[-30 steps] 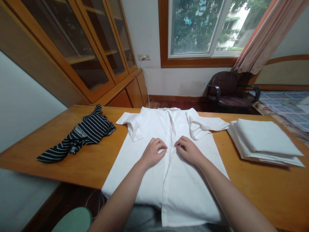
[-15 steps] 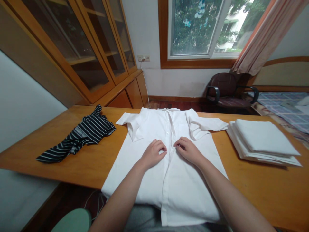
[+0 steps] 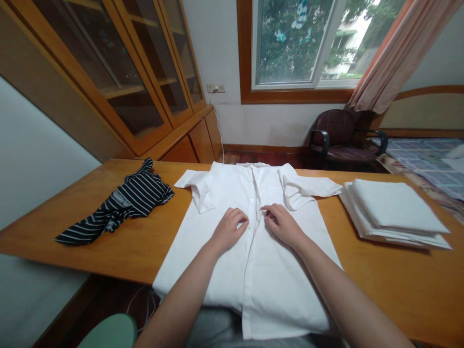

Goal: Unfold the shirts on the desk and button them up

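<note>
A white short-sleeved shirt [image 3: 224, 270] lies front up on the wooden table [image 3: 380, 285], collar at the far side and hem hanging over the near edge. Its two front edges run down the middle, with a small button showing above my hands. My left hand [image 3: 229, 229] rests on the left front panel beside the button strip, thumb and fingers curled together. On the right panel, my right hand [image 3: 282, 223] has its fingers bent at the loose front edge. Whatever either hand pinches is too small to make out.
A crumpled black-and-white striped garment [image 3: 141, 193] lies at the table's left. Folded white cloths [image 3: 395, 208] are stacked at the right. Beyond stand a glass-doored cabinet [image 3: 174, 116] and a dark armchair [image 3: 337, 135]. A green stool [image 3: 110, 333] shows below left.
Both hands have shifted very slightly away from me along the front opening. The shirt lies almost as before.
</note>
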Action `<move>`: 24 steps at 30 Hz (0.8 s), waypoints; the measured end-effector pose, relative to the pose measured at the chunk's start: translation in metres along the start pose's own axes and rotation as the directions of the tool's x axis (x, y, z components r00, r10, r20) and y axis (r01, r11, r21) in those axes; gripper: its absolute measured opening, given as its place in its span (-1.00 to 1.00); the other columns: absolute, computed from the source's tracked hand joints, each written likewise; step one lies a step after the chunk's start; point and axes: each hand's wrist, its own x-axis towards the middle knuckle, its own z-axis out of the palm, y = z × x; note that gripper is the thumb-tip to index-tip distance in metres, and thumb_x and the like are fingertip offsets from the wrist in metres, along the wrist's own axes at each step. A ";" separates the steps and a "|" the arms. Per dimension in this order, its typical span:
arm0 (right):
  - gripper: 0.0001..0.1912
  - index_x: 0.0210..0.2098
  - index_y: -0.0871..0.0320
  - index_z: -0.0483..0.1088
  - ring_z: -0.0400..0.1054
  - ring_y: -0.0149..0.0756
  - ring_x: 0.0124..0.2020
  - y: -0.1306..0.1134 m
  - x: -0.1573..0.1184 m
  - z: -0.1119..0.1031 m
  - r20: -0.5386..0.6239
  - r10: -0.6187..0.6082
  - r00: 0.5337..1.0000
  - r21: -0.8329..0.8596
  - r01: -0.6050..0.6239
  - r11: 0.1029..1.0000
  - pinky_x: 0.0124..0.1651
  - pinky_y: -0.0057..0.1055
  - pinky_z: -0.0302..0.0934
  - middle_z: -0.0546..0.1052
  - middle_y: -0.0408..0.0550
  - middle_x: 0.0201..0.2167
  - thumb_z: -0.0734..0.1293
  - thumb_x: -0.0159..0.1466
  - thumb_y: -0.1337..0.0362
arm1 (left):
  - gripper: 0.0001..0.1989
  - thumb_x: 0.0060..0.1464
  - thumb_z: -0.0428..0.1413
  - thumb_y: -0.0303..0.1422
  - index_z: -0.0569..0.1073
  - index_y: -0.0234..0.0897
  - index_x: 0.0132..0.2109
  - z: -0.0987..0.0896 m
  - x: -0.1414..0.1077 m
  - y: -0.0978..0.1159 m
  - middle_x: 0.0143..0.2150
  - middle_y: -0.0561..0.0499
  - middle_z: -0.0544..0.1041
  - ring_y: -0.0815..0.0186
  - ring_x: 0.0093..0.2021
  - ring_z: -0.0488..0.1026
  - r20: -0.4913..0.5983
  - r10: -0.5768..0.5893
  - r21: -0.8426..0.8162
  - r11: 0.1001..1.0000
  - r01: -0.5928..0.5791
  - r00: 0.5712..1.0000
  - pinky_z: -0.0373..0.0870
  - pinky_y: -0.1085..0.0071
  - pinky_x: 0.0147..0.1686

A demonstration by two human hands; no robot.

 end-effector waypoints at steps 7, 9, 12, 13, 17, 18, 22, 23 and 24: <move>-0.72 0.02 0.11 0.44 0.25 -0.08 -0.01 0.005 0.000 0.004 -0.035 0.018 0.999 -0.261 -0.026 0.965 0.10 -0.15 0.19 0.44 0.06 -0.05 0.26 0.33 0.33 | -0.68 0.29 0.06 -0.29 0.43 -0.11 0.16 0.002 -0.014 -0.011 0.26 -0.03 0.40 0.13 0.31 0.24 0.054 -0.053 0.270 0.962 0.036 0.997 0.19 0.08 0.28; -0.69 0.06 0.10 0.43 0.22 -0.03 0.07 0.004 -0.001 0.005 -0.035 0.023 0.999 -0.328 -0.034 0.944 0.17 -0.10 0.15 0.42 0.07 0.04 0.26 0.35 0.29 | -0.59 0.32 0.02 -0.22 0.34 -0.07 0.27 -0.001 -0.020 -0.015 0.37 -0.01 0.29 0.11 0.39 0.12 0.094 -0.072 0.369 0.929 0.032 0.993 0.05 0.03 0.36; -0.63 0.14 0.11 0.39 0.17 0.01 0.16 0.005 -0.001 0.007 -0.030 0.027 0.999 -0.396 -0.036 0.918 0.25 -0.06 0.08 0.40 0.06 0.14 0.25 0.37 0.23 | -0.52 0.35 -0.06 -0.14 0.25 -0.05 0.35 -0.006 -0.026 -0.021 0.44 0.02 0.18 0.11 0.45 0.01 0.126 -0.104 0.466 0.884 0.034 0.987 -0.05 -0.01 0.40; -0.62 0.16 0.12 0.37 0.16 0.01 0.18 0.005 -0.001 0.008 -0.025 0.024 0.999 -0.412 -0.032 0.911 0.26 -0.06 0.07 0.39 0.06 0.16 0.24 0.38 0.21 | -0.51 0.35 -0.07 -0.13 0.22 -0.05 0.36 -0.008 -0.027 -0.023 0.45 0.03 0.15 0.11 0.46 -0.01 0.133 -0.116 0.486 0.873 0.037 0.984 -0.06 -0.02 0.40; -0.58 0.21 0.14 0.34 0.14 0.00 0.21 0.008 0.004 0.010 -0.015 0.002 1.000 -0.452 -0.008 0.892 0.28 -0.09 0.05 0.38 0.06 0.21 0.20 0.40 0.18 | -0.48 0.36 -0.12 -0.11 0.18 -0.07 0.39 -0.011 -0.024 -0.028 0.47 0.04 0.09 0.10 0.47 -0.06 0.154 -0.149 0.531 0.846 0.045 0.977 -0.08 -0.04 0.40; -0.58 0.21 0.14 0.34 0.15 0.00 0.21 0.009 0.006 0.010 -0.016 -0.001 1.000 -0.459 -0.006 0.888 0.28 -0.09 0.05 0.38 0.06 0.21 0.20 0.40 0.18 | -0.48 0.36 -0.12 -0.11 0.18 -0.08 0.39 -0.011 -0.021 -0.029 0.47 0.04 0.09 0.10 0.47 -0.06 0.156 -0.153 0.536 0.843 0.046 0.976 -0.08 -0.05 0.40; -0.57 0.21 0.15 0.35 0.16 -0.01 0.21 0.016 0.015 0.010 -0.019 -0.005 1.000 -0.474 -0.005 0.880 0.28 -0.11 0.05 0.39 0.07 0.20 0.20 0.40 0.16 | -0.48 0.36 -0.13 -0.11 0.19 -0.07 0.38 -0.010 -0.011 -0.031 0.46 0.03 0.11 0.10 0.47 -0.04 0.151 -0.166 0.542 0.838 0.059 0.974 -0.08 -0.04 0.40; -0.56 0.21 0.15 0.35 0.16 -0.01 0.21 0.018 0.017 0.010 -0.017 -0.006 1.000 -0.475 -0.003 0.880 0.28 -0.11 0.05 0.39 0.07 0.20 0.20 0.40 0.16 | -0.49 0.36 -0.13 -0.11 0.20 -0.07 0.38 -0.010 -0.009 -0.032 0.46 0.03 0.11 0.11 0.47 -0.04 0.148 -0.167 0.540 0.839 0.062 0.975 -0.08 -0.03 0.40; -0.56 0.21 0.15 0.35 0.16 -0.02 0.21 0.021 0.020 0.010 -0.015 -0.007 1.000 -0.475 -0.001 0.880 0.28 -0.11 0.05 0.39 0.07 0.21 0.20 0.40 0.15 | -0.49 0.36 -0.14 -0.11 0.20 -0.06 0.38 -0.010 -0.007 -0.033 0.46 0.03 0.12 0.11 0.47 -0.04 0.144 -0.167 0.538 0.841 0.065 0.975 -0.08 -0.03 0.40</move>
